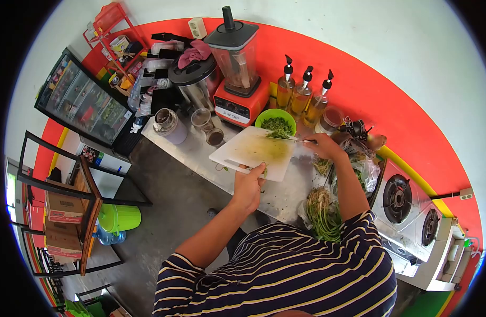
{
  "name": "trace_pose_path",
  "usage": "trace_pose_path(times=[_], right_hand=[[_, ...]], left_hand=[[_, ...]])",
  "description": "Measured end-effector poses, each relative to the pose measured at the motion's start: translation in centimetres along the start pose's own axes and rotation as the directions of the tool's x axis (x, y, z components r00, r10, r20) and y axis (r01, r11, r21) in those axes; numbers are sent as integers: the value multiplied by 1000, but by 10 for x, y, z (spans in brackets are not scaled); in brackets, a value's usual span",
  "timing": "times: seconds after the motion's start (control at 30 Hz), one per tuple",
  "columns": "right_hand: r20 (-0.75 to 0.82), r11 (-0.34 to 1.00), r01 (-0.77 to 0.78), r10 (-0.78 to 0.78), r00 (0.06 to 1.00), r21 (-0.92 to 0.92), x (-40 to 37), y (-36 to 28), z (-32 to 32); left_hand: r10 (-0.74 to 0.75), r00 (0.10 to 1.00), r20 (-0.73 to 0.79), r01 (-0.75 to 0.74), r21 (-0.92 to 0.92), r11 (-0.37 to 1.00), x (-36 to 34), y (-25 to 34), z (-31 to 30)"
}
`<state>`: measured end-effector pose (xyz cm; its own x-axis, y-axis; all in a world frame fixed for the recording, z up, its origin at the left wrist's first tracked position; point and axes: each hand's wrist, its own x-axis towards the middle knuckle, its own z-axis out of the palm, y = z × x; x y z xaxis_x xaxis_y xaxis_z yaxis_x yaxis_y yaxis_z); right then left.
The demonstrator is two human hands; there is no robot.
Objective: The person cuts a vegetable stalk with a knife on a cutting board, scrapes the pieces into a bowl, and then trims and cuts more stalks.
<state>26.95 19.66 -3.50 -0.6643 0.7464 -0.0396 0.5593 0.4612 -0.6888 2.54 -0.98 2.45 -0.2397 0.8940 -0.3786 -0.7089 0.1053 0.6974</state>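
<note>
My left hand (248, 188) grips the near edge of a white cutting board (248, 145), which is lifted and tilted toward a lime-green bowl (292, 119). Green smears and a few bits mark the board's surface. My right hand (326, 147) is closed around the handle of a knife (291, 138). The blade lies along the board's far edge, beside the bowl. Chopped green leaves (277, 126) fill the bowl and reach its rim next to the board. Close by my right forearm, a bunch of rooted green stems (324, 214) rests on the counter.
Behind the bowl stand a red blender (237, 100) and several oil pump bottles (301, 95). Two glasses (215, 137) and a metal-topped container (170, 127) are left of the board. A gas stove (391, 203) is at the right, and the metal counter (187, 161) has a front edge.
</note>
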Motion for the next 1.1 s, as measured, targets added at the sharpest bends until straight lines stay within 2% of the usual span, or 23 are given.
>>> trace_pose_path(times=[0.17, 0.23, 0.27, 0.37, 0.43, 0.53, 0.57, 0.63, 0.67, 0.73, 0.87, 0.93, 0.97, 1.03, 1.1], right_hand=[[-15, 1000, 22, -22, 1000, 3, 30, 26, 16], [-60, 994, -108, 108, 992, 18, 35, 33, 22], [-62, 994, -107, 108, 992, 24, 35, 37, 25], [-108, 986, -156, 162, 981, 63, 24, 22, 26], [-190, 977, -214, 208, 960, -13, 12, -1, 22], [-249, 985, -170, 162, 955, -12, -7, -1, 33], [-251, 985, -170, 163, 954, -7, -6, -1, 34], [-47, 974, -227, 226, 973, -2, -7, -5, 32], [-47, 973, -231, 231, 972, 1, -3, 1, 37], [-186, 968, -236, 219, 958, -80, 10, 14, 50], [-267, 937, -345, 318, 910, -56, 14, 2, 59], [-441, 945, -315, 323, 837, 95, 3, -8, 61], [-440, 941, -326, 333, 834, 94, -5, -11, 64], [-472, 918, -297, 391, 790, 263, -26, -14, 72], [-457, 900, -292, 418, 785, 322, -48, -10, 83]], left_hand=[[7, 1000, -16, -7, 7, 1000, 1, -5, 1], [-9, 999, -33, 9, 12, 1000, 1, -3, 1], [-8, 999, -34, 9, 18, 1000, 1, -2, 0], [-14, 999, -34, 16, 51, 999, 3, -1, -6], [-21, 1000, -8, 21, 88, 996, 2, -2, -11], [-28, 999, -35, 32, 113, 993, -2, 0, -15], [-28, 999, -35, 32, 118, 992, -3, 2, -17], [-17, 1000, 5, 16, 142, 990, -8, 8, -21], [-22, 1000, 4, 21, 144, 989, -9, 9, -24], [-14, 1000, 11, 12, 152, 988, -12, 13, -29], [-24, 999, 37, 17, 182, 983, -27, 34, -33], [-4, 999, 41, -5, 220, 975, -30, 44, -42], [-15, 999, 42, 6, 219, 976, -31, 48, -48], [-13, 998, 69, -3, 236, 972, -27, 57, -61], [-37, 994, 105, 9, 254, 967, -23, 62, -73]])
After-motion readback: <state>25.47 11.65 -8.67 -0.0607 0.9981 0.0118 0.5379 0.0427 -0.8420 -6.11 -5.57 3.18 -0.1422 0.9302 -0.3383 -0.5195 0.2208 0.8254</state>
